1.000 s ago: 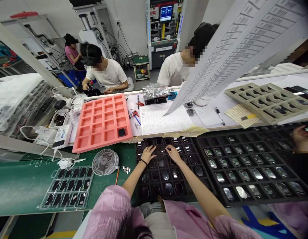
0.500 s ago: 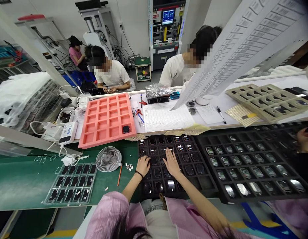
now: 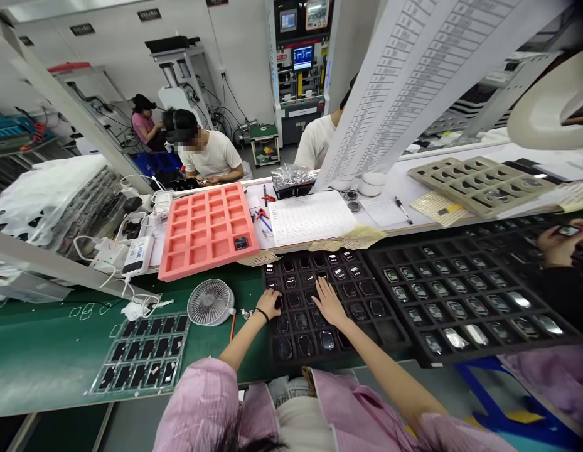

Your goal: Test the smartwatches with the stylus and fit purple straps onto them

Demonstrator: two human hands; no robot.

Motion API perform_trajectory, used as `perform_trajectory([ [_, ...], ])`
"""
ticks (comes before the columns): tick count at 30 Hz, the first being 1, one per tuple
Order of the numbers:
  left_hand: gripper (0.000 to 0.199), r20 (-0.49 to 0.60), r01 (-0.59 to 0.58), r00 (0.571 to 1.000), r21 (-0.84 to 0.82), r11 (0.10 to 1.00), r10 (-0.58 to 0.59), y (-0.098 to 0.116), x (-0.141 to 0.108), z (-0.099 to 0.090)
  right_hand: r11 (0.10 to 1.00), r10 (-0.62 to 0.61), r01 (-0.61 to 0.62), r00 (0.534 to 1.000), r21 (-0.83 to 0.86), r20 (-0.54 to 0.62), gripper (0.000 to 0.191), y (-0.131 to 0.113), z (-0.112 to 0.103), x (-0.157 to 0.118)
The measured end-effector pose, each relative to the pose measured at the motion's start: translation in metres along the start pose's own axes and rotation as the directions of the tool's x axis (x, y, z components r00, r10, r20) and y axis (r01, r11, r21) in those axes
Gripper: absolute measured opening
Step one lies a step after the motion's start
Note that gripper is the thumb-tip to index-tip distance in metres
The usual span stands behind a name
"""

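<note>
A black compartment tray (image 3: 300, 319) holds rows of dark, rounded-square watch pieces, several with lit screens along the far rows. My left hand (image 3: 268, 304) rests at the tray's left side, its fingers curled down over a left-column compartment. What those fingertips hold, if anything, is hidden. My right hand (image 3: 329, 304) lies over the middle of the same tray, palm down with fingers spread and pointing away from me; its fingertips are by a watch piece (image 3: 322, 277) and grip nothing visible.
Right of my tray is a second black tray (image 3: 413, 292) of watch pieces; beyond it a co-worker's hands (image 3: 561, 243) hold one. To the left are a small fan (image 3: 210, 302) and a clear tray (image 3: 145, 351). A pink foam tray (image 3: 206, 232) and papers (image 3: 312, 220) lie on the shelf.
The camera view has tilted up and shifted slightly. My left hand has turned, its fingers curling more at the tray's left edge. My right hand stays spread over the tray.
</note>
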State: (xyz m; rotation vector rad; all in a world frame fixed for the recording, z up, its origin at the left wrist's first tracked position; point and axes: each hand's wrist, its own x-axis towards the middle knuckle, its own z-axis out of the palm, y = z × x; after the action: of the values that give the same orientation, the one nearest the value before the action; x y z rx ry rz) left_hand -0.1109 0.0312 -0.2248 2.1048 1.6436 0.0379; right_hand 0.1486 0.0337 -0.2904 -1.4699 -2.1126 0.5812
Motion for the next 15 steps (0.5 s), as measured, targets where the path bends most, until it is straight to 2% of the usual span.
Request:
perform_trajectory([
  [3, 0.043, -0.089, -0.067, 0.994, -0.045, 0.997, 0.062, 0.01, 0.001, 0.0, 0.994, 0.047, -0.054, 0.996, -0.09, -0.077, 0.065, -0.002, 0.01, -0.01],
  [5, 0.044, -0.099, -0.125, 0.988, -0.069, 0.99, 0.118, 0.021, 0.006, 0.002, 0.981, 0.069, -0.083, 0.994, -0.175, -0.084, 0.07, -0.001, 0.014, -0.01],
  [10, 0.047, 0.095, -0.129, 0.987, 0.03, 0.991, 0.126, 0.047, 0.025, 0.006, 0.949, 0.079, -0.075, 0.997, -0.307, 0.0, 0.067, 0.008, 0.004, 0.004],
  [15, 0.048, 0.149, -0.095, 0.986, 0.098, 0.991, 0.08, 0.056, 0.036, 0.007, 0.965, -0.014, 0.026, 0.999, -0.263, 0.048, 0.06, 0.003, -0.001, 0.008],
])
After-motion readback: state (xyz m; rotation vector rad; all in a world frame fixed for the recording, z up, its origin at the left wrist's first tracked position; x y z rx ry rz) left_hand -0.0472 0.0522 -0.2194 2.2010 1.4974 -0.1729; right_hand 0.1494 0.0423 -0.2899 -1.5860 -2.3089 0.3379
